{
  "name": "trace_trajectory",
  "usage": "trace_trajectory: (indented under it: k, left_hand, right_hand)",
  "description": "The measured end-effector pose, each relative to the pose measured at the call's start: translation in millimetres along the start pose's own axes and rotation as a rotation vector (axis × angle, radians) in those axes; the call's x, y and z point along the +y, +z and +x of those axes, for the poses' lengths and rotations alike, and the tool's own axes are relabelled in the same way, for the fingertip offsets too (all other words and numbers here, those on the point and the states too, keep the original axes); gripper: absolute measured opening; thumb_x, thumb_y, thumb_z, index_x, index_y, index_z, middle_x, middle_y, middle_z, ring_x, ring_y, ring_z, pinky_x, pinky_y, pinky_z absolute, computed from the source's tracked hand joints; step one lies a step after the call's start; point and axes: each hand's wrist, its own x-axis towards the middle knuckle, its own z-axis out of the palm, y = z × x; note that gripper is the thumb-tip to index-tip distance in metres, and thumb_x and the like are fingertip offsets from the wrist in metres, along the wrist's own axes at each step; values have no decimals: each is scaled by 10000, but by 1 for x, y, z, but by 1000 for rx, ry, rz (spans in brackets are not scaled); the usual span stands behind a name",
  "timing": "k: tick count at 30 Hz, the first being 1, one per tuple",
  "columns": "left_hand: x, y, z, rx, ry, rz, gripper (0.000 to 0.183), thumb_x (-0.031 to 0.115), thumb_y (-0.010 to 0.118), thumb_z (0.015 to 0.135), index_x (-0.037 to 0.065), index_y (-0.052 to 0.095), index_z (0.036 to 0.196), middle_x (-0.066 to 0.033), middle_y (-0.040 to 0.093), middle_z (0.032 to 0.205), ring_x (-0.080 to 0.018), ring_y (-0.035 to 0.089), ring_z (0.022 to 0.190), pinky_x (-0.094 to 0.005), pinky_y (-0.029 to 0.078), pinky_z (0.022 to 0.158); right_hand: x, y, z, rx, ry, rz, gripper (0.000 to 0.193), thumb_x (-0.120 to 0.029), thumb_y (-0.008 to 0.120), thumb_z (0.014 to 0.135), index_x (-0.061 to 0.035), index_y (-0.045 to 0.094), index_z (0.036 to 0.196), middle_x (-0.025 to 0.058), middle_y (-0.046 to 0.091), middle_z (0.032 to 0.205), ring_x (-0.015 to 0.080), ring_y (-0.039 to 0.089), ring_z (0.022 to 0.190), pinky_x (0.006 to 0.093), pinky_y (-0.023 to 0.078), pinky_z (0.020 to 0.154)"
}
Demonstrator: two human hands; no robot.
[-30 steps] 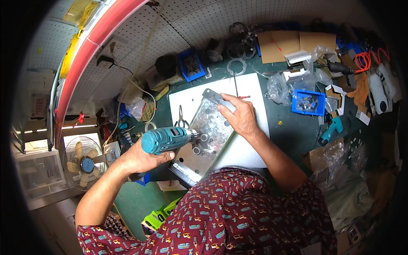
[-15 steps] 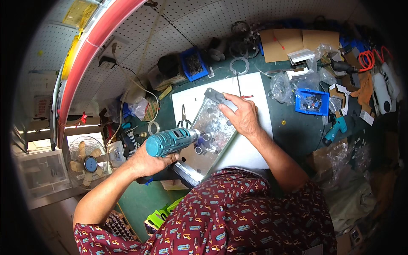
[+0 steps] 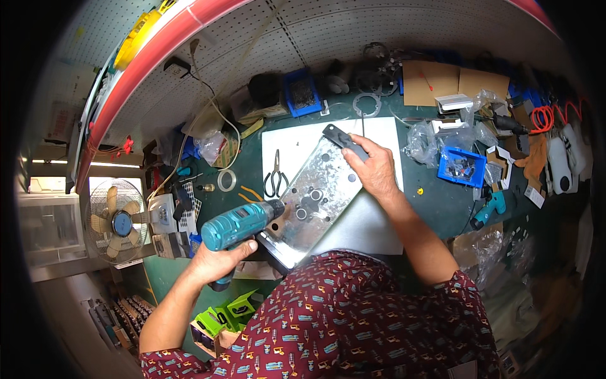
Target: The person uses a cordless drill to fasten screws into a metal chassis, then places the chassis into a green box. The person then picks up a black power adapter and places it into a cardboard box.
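1. The left hand [image 3: 213,261] is closed around the handle of a teal cordless drill [image 3: 235,226], its thumb lying along the near side.
2. The drill points to the right, its dark chuck over the left edge of a perforated metal panel [image 3: 338,189]; I cannot tell whether the tip touches.
3. The right hand [image 3: 377,170] pinches the dark strip [image 3: 344,139] at the panel's far end, thumb on top; the fingers' undersides are hidden.
4. The panel sits at the middle of the bench, slanting from near left to far right over a white sheet [image 3: 281,134], with two round collars standing on its face.
5. Black-handled scissors [image 3: 276,180] lie just left of the panel, points facing far; orange handles [image 3: 251,193] show beyond the drill.
6. Farther left, a tape roll [image 3: 221,181] rests on the green workbench [image 3: 435,205].
7. On the right are a blue parts bin [image 3: 447,172] and, nearer, a teal pistol-shaped tool [image 3: 493,207].
8. Another blue bin [image 3: 291,103] stands on the far side; a fan [image 3: 120,222] is at far left.
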Motion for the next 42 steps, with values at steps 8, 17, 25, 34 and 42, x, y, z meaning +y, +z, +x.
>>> trace_trajectory:
  k: [8,17,25,34,42]
  left_hand:
    - [-18,15,-4,-1,8,-1,448,222,842,952,59,685,1339,-43,762,1088,-116,680,911,-339,593,831]
    - [18,-6,25,-164,58,209,396,159,801,929,62,718,1305,-134,793,1077,-187,743,950,-346,585,906]
    - [40,-1,26,-187,58,203,442,108,782,949,60,686,1377,-87,776,1153,-150,709,1012,-325,576,947]
    - [1,0,10,-40,62,100,406,174,804,959,49,698,1331,-54,758,1112,-145,682,1001,-341,566,923]
    - [-2,30,-25,2,-12,87,366,207,816,950,50,733,1270,-119,788,1093,-184,741,986,-359,590,896]
  right_hand:
    - [5,0,-1,9,-20,14,431,-282,828,902,-53,753,1259,169,785,868,247,756,740,370,590,765]
    - [3,2,-3,-17,0,29,429,-284,815,911,-41,753,1259,158,779,842,220,723,691,376,578,759]
    - [1,1,-5,-34,30,73,459,-299,801,923,-28,736,1288,187,795,993,272,762,818,398,587,858]
    - [-4,1,4,-28,-5,3,435,-309,806,911,-49,752,1256,193,795,1102,354,779,992,415,592,911]
    - [0,-1,6,-27,-13,-64,437,-319,807,913,-57,755,1258,194,792,1124,360,775,1027,428,593,924]
